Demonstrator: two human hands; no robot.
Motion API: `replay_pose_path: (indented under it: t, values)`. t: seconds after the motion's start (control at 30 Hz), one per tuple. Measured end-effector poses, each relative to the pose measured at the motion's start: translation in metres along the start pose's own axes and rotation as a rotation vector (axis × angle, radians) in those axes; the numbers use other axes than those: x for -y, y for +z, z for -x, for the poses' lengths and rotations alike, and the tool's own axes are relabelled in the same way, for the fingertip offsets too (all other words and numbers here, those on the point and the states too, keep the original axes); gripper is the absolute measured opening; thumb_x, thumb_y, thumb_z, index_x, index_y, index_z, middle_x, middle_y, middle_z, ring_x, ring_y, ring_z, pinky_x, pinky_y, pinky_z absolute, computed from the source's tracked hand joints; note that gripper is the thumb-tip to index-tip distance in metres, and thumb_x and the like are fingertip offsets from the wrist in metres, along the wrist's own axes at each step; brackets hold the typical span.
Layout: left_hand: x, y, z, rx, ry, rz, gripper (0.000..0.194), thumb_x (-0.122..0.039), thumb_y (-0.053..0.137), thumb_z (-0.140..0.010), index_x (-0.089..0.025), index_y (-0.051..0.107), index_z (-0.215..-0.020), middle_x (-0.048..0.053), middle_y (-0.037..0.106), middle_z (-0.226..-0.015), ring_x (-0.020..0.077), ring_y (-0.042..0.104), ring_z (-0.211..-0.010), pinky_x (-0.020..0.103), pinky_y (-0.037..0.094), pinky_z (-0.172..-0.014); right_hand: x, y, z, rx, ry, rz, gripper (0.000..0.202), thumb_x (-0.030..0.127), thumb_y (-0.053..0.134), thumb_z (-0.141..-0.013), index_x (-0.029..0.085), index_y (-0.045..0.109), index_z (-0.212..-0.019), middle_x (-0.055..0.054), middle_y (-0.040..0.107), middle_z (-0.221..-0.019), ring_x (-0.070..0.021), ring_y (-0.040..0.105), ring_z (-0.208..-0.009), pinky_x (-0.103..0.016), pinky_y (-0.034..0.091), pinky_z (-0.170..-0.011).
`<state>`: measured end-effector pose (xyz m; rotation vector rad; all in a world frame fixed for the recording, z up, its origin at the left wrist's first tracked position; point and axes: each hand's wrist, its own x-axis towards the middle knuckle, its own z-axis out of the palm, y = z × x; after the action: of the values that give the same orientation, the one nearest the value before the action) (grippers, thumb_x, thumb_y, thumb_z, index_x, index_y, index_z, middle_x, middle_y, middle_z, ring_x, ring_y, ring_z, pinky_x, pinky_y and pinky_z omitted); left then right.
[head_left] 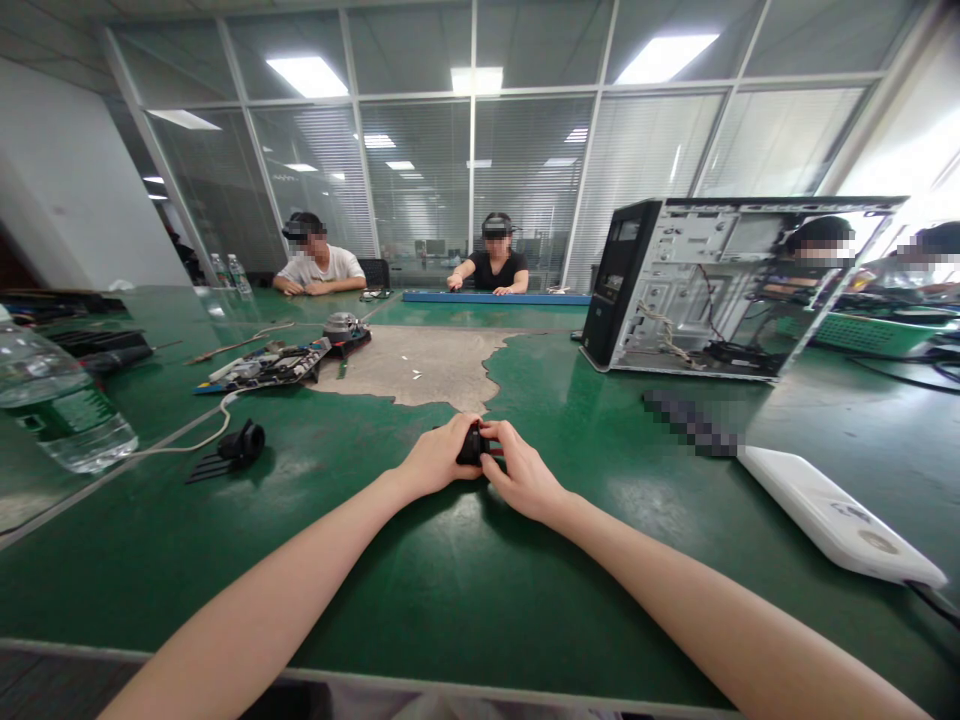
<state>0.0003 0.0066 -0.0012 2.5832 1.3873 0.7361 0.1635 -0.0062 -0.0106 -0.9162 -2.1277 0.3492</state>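
Both hands meet above the green tabletop (420, 580), around a small black part (471, 446) with a rounded edge. Its exact kind is hard to make out, since fingers cover much of it. My left hand (439, 455) is closed around its left side. From the right, the fingertips of my right hand (525, 468) pinch its edge. A bit of red shows between the right fingers. Off to the left lies a black plastic piece (244, 442) with a round end and several thin prongs.
Circuit boards (262, 365) lie left of a bare, worn patch (420, 365). An open computer case (630, 290) stands at right, near a white power bank (840, 510) with a cable. A water bottle (60, 400) is at left. Two people (495, 265) sit opposite; others are behind the case.
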Motion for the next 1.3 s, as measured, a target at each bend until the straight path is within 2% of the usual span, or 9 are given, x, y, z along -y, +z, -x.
replay_pose_path:
  t: [0.13, 0.33, 0.5, 0.7, 0.8, 1.0, 1.3]
  values:
    - [0.0008, 0.0011, -0.0002, -0.008, 0.002, -0.007, 0.064, -0.028, 0.064, -0.060, -0.022, 0.030, -0.114, 0.005, 0.048, -0.113, 0.0243, 0.053, -0.096, 0.034, 0.043, -0.077, -0.0013, 0.0014, -0.0003, 0.002, 0.007, 0.002, 0.022, 0.019, 0.039, -0.079, 0.019, 0.039, -0.102, -0.007, 0.049, -0.101, -0.0160, 0.053, -0.089, -0.036, 0.046, -0.079]
    - [0.0013, 0.0017, -0.0004, -0.016, 0.014, 0.004, 0.064, -0.027, 0.064, -0.060, -0.022, 0.030, -0.115, 0.005, 0.047, -0.113, 0.0234, 0.052, -0.098, 0.034, 0.042, -0.079, -0.0024, 0.0030, -0.0011, -0.010, -0.016, 0.033, 0.036, 0.019, 0.039, -0.079, 0.018, 0.033, -0.115, -0.009, 0.047, -0.106, -0.0176, 0.052, -0.094, -0.038, 0.043, -0.085]
    - [0.0020, 0.0020, -0.0001, -0.011, 0.012, -0.003, 0.065, -0.027, 0.064, -0.059, -0.021, 0.031, -0.115, 0.006, 0.048, -0.113, 0.0238, 0.053, -0.095, 0.034, 0.043, -0.077, -0.0015, 0.0021, -0.0008, 0.013, 0.014, 0.041, 0.030, 0.019, 0.041, -0.077, 0.019, 0.038, -0.108, -0.008, 0.047, -0.102, -0.0172, 0.053, -0.089, -0.037, 0.045, -0.081]
    - [0.0027, 0.0022, -0.0004, -0.011, 0.011, 0.009, 0.066, -0.027, 0.065, -0.059, -0.022, 0.030, -0.115, 0.006, 0.047, -0.114, 0.0239, 0.052, -0.097, 0.034, 0.043, -0.078, -0.0002, 0.0009, -0.0002, 0.006, -0.008, 0.023, 0.027, 0.017, 0.041, -0.077, 0.019, 0.038, -0.103, -0.008, 0.046, -0.106, -0.0170, 0.051, -0.094, -0.036, 0.045, -0.082]
    - [0.0021, 0.0017, -0.0004, -0.007, 0.007, 0.002, 0.066, -0.027, 0.065, -0.059, -0.022, 0.030, -0.115, 0.006, 0.048, -0.113, 0.0243, 0.053, -0.097, 0.034, 0.043, -0.078, -0.0009, 0.0017, -0.0003, 0.000, -0.006, 0.021, 0.026, 0.018, 0.038, -0.079, 0.018, 0.038, -0.104, -0.008, 0.047, -0.104, -0.0167, 0.051, -0.093, -0.036, 0.045, -0.082]
    - [0.0008, 0.0013, -0.0007, -0.005, -0.001, 0.006, 0.066, -0.027, 0.064, -0.059, -0.022, 0.030, -0.115, 0.005, 0.047, -0.113, 0.0239, 0.052, -0.097, 0.034, 0.042, -0.079, -0.0014, 0.0022, -0.0008, 0.005, -0.018, 0.046, 0.036, 0.018, 0.038, -0.079, 0.018, 0.032, -0.115, -0.009, 0.046, -0.105, -0.0173, 0.051, -0.094, -0.038, 0.043, -0.085]
    - [0.0012, 0.0010, 0.0002, -0.001, -0.002, 0.005, 0.065, -0.027, 0.064, -0.060, -0.022, 0.030, -0.115, 0.006, 0.047, -0.114, 0.0241, 0.052, -0.097, 0.035, 0.042, -0.079, -0.0006, 0.0006, 0.0003, 0.028, 0.024, 0.050, 0.030, 0.019, 0.040, -0.078, 0.018, 0.036, -0.107, -0.008, 0.047, -0.104, -0.0172, 0.052, -0.091, -0.036, 0.045, -0.080]
